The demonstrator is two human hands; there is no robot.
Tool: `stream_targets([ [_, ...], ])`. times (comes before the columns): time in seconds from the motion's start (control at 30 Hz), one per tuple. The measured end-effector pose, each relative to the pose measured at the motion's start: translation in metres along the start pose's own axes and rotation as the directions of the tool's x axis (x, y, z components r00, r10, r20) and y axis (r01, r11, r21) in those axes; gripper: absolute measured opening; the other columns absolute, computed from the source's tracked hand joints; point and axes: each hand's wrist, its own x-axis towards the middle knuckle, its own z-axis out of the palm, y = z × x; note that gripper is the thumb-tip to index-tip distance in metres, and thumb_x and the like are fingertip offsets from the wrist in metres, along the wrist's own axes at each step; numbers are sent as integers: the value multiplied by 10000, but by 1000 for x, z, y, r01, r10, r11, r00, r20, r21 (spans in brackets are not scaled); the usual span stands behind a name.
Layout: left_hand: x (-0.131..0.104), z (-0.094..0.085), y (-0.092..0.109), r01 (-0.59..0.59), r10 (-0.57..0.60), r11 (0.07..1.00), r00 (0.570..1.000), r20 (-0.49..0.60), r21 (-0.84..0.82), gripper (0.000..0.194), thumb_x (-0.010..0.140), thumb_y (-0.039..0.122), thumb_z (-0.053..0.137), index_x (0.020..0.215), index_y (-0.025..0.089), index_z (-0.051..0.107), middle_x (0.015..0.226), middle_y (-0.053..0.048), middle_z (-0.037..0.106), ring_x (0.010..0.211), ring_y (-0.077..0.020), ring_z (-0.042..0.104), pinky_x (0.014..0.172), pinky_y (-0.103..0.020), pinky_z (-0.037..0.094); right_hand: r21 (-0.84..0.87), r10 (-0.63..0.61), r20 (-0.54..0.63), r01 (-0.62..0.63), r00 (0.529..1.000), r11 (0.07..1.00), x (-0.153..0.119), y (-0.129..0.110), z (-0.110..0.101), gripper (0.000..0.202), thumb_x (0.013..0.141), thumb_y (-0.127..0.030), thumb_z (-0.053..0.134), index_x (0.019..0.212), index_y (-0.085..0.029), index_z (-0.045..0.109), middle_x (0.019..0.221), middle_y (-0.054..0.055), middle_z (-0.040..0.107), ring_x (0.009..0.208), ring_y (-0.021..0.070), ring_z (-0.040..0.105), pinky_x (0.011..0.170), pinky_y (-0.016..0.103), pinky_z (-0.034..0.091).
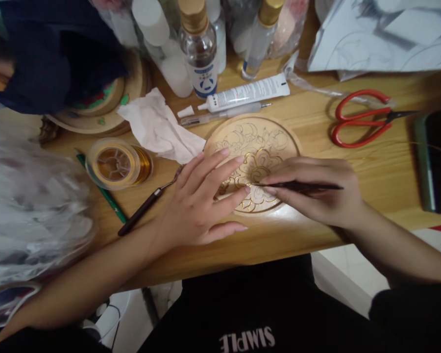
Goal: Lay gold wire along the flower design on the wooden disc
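Observation:
A round wooden plate (296,142) lies near the table's front edge, with a pencil-drawn floral pattern at the back and gold wire outlining flowers in the middle and front. My left hand (208,198) rests with spread fingers over the plate's left part, holding nothing. From the right, my right hand (312,191) grips dark tweezers (316,186) between thumb and fingers, their tip at the gold outline near the plate's middle. A spool of gold wire (119,163) sits left of the plate. Beside my left wrist is a dark-handled tool (141,211) with a thin metal end.
Behind the plate are a crumpled tissue (161,125), a white tube (248,93), a pen (224,113) and several bottles (202,54). Red-handled scissors (363,119) and a dark phone (439,159) lie right. A green pencil (108,196) and plastic bag (33,206) are left.

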Motion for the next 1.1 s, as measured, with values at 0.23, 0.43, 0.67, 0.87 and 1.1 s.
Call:
stream_targets([
  [0.23,2,0,0,-3,3,1000,1000,-3,17,497,944,595,467,1172,193,651,1418,-161,497,1384,-346,417,1143,-545,362,13,8,5,-8,1000,1000,1,-1,-1,93,864,-152,681,932,-207,715,841,13,741,765,118,696,693,244,557],
  [0.43,2,1,0,1,-1,1000,1000,5,15,480,952,567,478,1169,174,648,1411,-175,492,1371,-365,426,1122,-555,371,16,2,10,-2,1000,1000,1,-1,-1,96,863,-145,685,931,-210,708,854,9,743,787,113,698,716,239,561],
  [0.67,2,1,2,22,-22,1000,1000,18,-13,459,949,553,502,1167,173,638,1432,-172,478,1397,-358,392,1154,-550,322,3,14,10,-14,1000,1000,1,0,-1,70,862,-143,685,911,-187,707,845,18,746,771,112,702,699,233,556],
  [0.87,2,2,2,26,-26,1000,999,22,-14,436,951,546,506,1158,181,625,1455,-160,462,1404,-359,386,1147,-553,327,-3,29,20,-29,999,1000,2,0,-2,65,867,-173,686,910,-216,708,847,1,749,768,118,706,693,242,559],
  [1.1,1,4,2,37,-38,999,999,19,29,427,961,562,463,1172,222,614,1437,-122,499,1415,-326,392,1138,-532,364,5,16,28,-16,999,1000,2,0,-3,86,862,-153,686,910,-221,703,850,-4,745,795,120,709,728,248,561],
])
